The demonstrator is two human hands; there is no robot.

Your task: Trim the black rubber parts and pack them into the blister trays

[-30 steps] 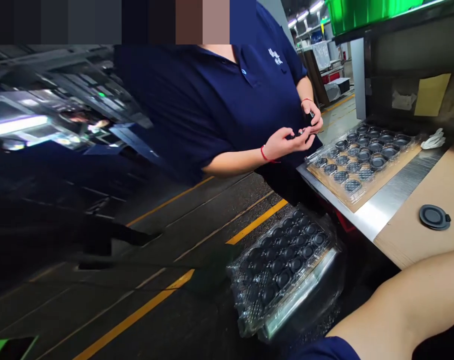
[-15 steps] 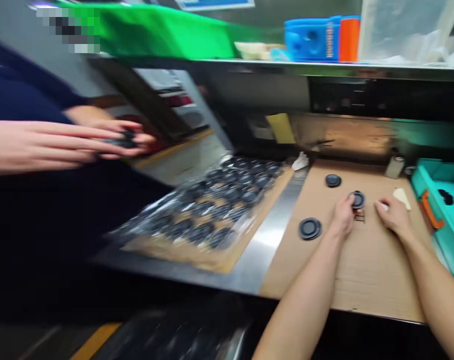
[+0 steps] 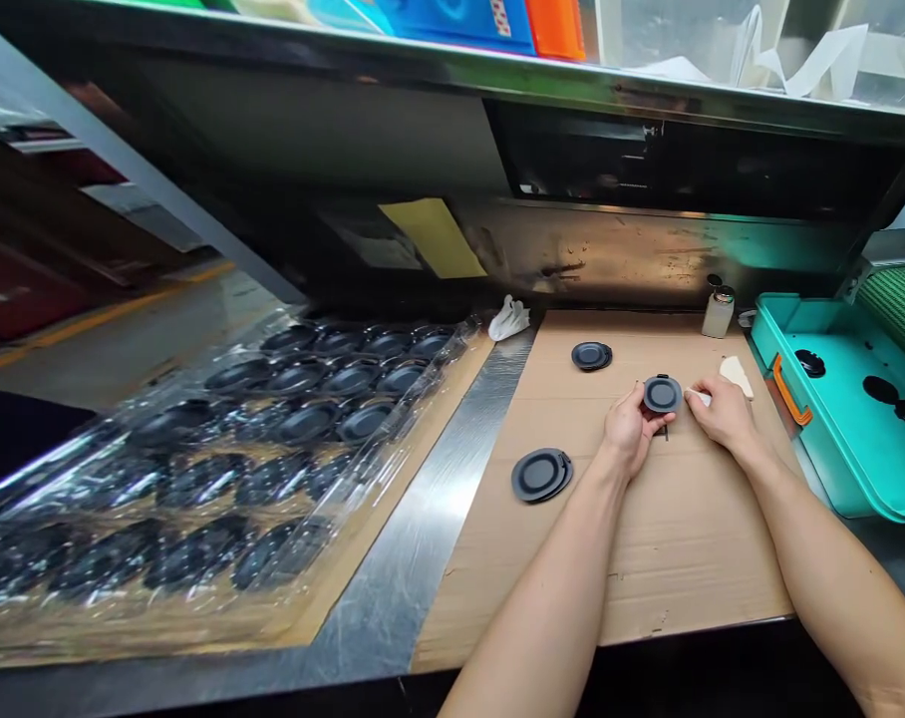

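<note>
My left hand (image 3: pixel 626 431) is closed on a round black plastic lid (image 3: pixel 662 395) with a raised ring and a small tab at its top edge, holding it just above the cardboard (image 3: pixel 692 538). Close by on the right, my right hand (image 3: pixel 724 411) is closed in a pinch on a small white piece (image 3: pixel 699 398); what kind it is I cannot make out. A cream-coloured scrap (image 3: pixel 736 376) lies just beyond that hand. Left of my left hand, overlapping black lids (image 3: pixel 540 474) lie on the cardboard, with a smaller black pair (image 3: pixel 591 356) further back.
A plastic tray (image 3: pixel 333 429) with several black lids is on the left. A crumpled white cloth (image 3: pixel 509 318) and a small bottle (image 3: pixel 718 312) stand along the back. On the right is a turquoise bin (image 3: pixel 848 439) with black discs inside. A shelf (image 3: pixel 423 60) runs overhead.
My view has swung left to right and closer, so the co-worker's hands have left the picture. My left hand still holds the lid, now with its face turned more toward me.
</note>
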